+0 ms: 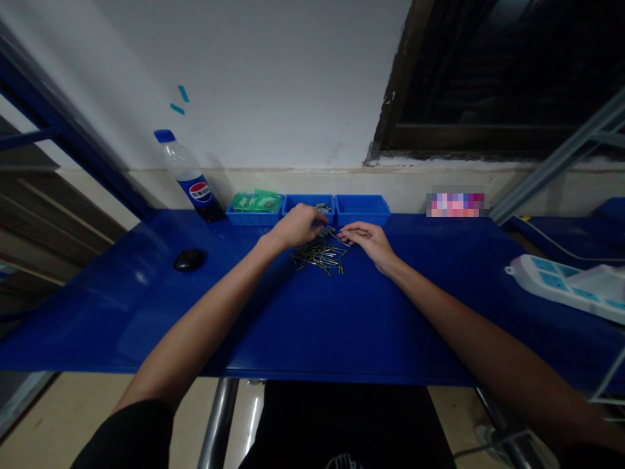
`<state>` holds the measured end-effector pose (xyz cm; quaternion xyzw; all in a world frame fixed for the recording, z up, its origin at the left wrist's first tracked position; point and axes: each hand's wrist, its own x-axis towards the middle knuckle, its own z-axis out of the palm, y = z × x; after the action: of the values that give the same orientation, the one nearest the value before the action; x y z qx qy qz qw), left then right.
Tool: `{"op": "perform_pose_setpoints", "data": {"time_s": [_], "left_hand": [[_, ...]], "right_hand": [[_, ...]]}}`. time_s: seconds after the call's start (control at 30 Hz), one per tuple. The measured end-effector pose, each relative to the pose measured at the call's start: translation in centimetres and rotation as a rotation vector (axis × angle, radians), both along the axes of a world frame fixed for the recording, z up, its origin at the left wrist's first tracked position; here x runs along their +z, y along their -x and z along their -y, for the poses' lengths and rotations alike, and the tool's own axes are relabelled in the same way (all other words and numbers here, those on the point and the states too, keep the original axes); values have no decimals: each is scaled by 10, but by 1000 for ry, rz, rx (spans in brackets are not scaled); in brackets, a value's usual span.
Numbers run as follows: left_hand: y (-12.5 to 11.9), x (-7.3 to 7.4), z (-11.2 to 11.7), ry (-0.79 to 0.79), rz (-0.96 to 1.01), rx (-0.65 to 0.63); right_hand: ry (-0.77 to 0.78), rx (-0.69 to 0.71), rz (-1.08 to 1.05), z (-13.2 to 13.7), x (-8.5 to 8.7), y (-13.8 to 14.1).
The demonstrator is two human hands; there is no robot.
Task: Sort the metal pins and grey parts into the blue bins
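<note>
A loose pile of thin brass-coloured metal pins (319, 255) lies on the blue table. Over the pile's back left side, my left hand (300, 225) has its fingers curled and pressed together. A small greyish piece (329, 230) shows by its fingertips, too small to name. My right hand (370, 241) comes in from the right, thumb and fingers pinched at a slim metal pin (340, 240). The fingertips of both hands are close together but apart. Just behind them stands the middle blue bin (308, 213), holding small metal parts (323, 208) and partly hidden by my left hand.
To the left, a blue bin (251, 218) holds green packets (256, 200); another blue bin (362, 210) stands right. A cola bottle (195, 185) and black mouse (189, 260) are on the table (342, 326)'s left. A white organizer (561, 281) lies far right.
</note>
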<state>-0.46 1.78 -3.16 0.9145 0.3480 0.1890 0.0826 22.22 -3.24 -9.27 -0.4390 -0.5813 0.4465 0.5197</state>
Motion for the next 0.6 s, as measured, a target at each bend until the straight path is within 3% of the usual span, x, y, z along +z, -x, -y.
{"op": "perform_pose_setpoints", "data": {"time_s": [0.1, 0.2, 0.6], "left_hand": [[-2, -4, 2, -11, -175, -61], [-3, -10, 3, 15, -281, -17], [-6, -15, 6, -77, -284, 51]], "right_hand": [[4, -16, -8, -1, 0, -1], [12, -23, -17, -2, -1, -2], [17, -16, -22, -5, -4, -2]]}}
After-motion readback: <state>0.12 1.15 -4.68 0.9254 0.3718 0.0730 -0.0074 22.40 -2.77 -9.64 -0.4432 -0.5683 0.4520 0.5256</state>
